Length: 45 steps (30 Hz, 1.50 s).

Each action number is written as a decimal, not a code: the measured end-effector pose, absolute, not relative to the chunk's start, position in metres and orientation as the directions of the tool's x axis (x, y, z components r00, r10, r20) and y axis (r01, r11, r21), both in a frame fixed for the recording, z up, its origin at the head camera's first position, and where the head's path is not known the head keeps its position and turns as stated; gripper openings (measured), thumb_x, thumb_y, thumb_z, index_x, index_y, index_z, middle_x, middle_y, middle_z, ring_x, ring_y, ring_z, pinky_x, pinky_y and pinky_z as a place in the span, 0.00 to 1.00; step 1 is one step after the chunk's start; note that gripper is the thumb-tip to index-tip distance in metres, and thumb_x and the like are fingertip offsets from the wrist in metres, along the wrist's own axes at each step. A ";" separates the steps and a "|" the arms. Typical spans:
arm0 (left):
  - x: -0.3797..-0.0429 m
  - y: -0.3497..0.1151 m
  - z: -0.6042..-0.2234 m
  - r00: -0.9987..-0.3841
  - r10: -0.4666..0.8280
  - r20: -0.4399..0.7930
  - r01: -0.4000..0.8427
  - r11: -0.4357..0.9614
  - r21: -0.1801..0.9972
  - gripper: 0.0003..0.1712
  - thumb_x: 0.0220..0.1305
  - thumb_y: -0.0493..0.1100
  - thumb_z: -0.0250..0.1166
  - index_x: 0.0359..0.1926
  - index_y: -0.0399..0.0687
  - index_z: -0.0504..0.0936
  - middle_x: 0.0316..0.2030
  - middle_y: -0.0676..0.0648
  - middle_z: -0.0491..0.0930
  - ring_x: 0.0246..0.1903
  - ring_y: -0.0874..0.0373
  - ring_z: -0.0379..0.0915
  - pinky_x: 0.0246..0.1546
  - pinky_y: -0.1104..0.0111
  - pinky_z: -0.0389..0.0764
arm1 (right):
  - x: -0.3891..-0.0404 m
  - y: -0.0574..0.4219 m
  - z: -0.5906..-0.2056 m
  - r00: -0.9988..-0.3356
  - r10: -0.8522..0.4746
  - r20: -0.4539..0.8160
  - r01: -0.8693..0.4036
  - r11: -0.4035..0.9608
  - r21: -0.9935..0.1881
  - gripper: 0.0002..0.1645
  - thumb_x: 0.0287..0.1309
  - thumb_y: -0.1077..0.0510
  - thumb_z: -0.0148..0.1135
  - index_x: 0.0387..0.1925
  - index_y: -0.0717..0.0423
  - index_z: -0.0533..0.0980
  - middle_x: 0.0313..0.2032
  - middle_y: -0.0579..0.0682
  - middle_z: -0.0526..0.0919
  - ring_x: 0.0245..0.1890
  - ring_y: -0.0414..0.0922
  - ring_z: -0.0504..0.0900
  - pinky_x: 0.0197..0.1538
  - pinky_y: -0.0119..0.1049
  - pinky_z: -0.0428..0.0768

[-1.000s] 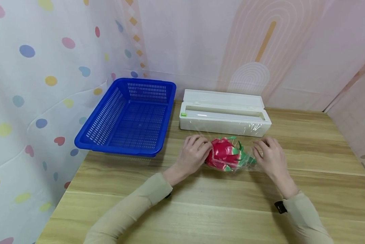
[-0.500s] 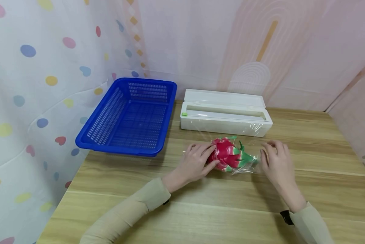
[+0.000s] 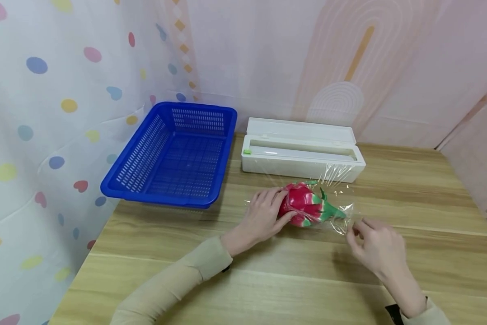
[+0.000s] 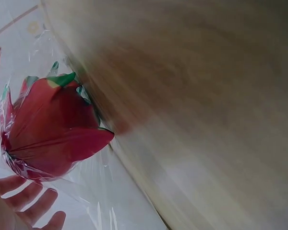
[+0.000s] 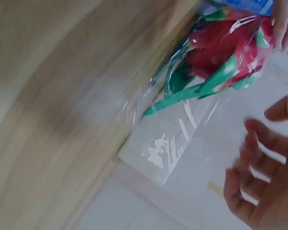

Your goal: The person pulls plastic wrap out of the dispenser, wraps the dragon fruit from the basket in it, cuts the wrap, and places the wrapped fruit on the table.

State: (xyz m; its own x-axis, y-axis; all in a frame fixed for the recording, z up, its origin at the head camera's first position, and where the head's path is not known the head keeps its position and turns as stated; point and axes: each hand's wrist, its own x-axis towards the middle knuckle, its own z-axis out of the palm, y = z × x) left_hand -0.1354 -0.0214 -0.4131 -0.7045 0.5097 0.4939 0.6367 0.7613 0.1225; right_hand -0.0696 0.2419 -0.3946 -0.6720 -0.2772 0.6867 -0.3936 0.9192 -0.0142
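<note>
A red dragon fruit (image 3: 303, 204) with green-tipped scales lies on its side on the table, with clear plastic wrap (image 3: 341, 223) over and around it. My left hand (image 3: 259, 219) holds the fruit's blunt left end through the film, thumb on the near side and fingers on the far side. Off the fruit's green stem end, my right hand (image 3: 377, 246) hovers close to the film's loose edge. In the right wrist view, the fingers of that hand (image 5: 266, 172) are loosely bent, with a gap between thumb and forefinger.
Behind the fruit stands a white cling wrap box (image 3: 304, 169), lid up, with a green slider (image 3: 247, 152) at its left end. Film runs from its front down toward the fruit. A blue plastic basket (image 3: 227, 149) sits at the back left, against a patterned curtain (image 3: 268, 54).
My right hand has moved right and toward me, away from the stem end. My left hand has gone from gathering film at the fruit's left end to holding the fruit.
</note>
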 end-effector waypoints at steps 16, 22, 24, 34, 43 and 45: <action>-0.138 -0.019 -0.408 -0.777 0.468 0.422 0.599 0.756 0.264 0.33 0.63 0.62 0.57 0.58 0.43 0.73 0.54 0.44 0.76 0.54 0.51 0.71 0.56 0.58 0.75 | -0.107 0.230 -0.402 -0.917 -0.327 0.228 -0.388 0.863 -0.324 0.33 0.56 0.51 0.65 0.58 0.66 0.71 0.55 0.65 0.76 0.53 0.63 0.78 0.51 0.58 0.79; -0.141 -0.020 -0.405 -0.823 0.439 0.360 0.558 0.740 0.375 0.32 0.63 0.63 0.56 0.57 0.45 0.74 0.54 0.46 0.74 0.55 0.52 0.68 0.57 0.57 0.74 | -0.129 0.240 -0.400 -0.910 -0.395 0.125 -0.390 0.718 -0.576 0.30 0.56 0.57 0.64 0.57 0.69 0.69 0.55 0.66 0.73 0.54 0.65 0.74 0.54 0.61 0.76; -0.142 -0.021 -0.405 -0.822 0.444 0.357 0.564 0.722 0.401 0.30 0.64 0.61 0.57 0.56 0.44 0.74 0.52 0.45 0.75 0.54 0.52 0.71 0.57 0.56 0.75 | -0.135 0.244 -0.398 -0.903 -0.422 0.079 -0.367 0.661 -0.654 0.29 0.58 0.58 0.62 0.57 0.69 0.68 0.55 0.65 0.73 0.54 0.65 0.75 0.54 0.60 0.76; -0.141 -0.023 -0.408 -0.824 0.474 0.311 0.567 0.698 0.437 0.36 0.65 0.60 0.56 0.65 0.42 0.66 0.59 0.40 0.74 0.58 0.47 0.74 0.59 0.52 0.74 | -0.137 0.244 -0.400 -0.896 -0.441 0.052 -0.387 0.718 -0.579 0.34 0.60 0.52 0.61 0.63 0.64 0.65 0.58 0.65 0.73 0.57 0.64 0.74 0.56 0.62 0.73; -0.140 -0.026 -0.411 -0.817 0.461 0.346 0.576 0.684 0.448 0.35 0.64 0.60 0.58 0.62 0.40 0.69 0.61 0.41 0.73 0.61 0.47 0.70 0.62 0.52 0.72 | -0.136 0.240 -0.407 -0.891 -0.416 0.184 -0.444 0.709 -0.548 0.28 0.52 0.57 0.67 0.53 0.66 0.74 0.55 0.64 0.72 0.57 0.61 0.64 0.56 0.65 0.67; -0.141 -0.026 -0.411 -0.816 0.458 0.352 0.577 0.682 0.449 0.33 0.65 0.60 0.57 0.60 0.41 0.71 0.61 0.41 0.71 0.61 0.47 0.68 0.62 0.52 0.71 | -0.139 0.241 -0.407 -0.883 -0.423 0.203 -0.459 0.688 -0.563 0.27 0.51 0.58 0.68 0.51 0.67 0.75 0.54 0.64 0.71 0.56 0.59 0.64 0.55 0.64 0.68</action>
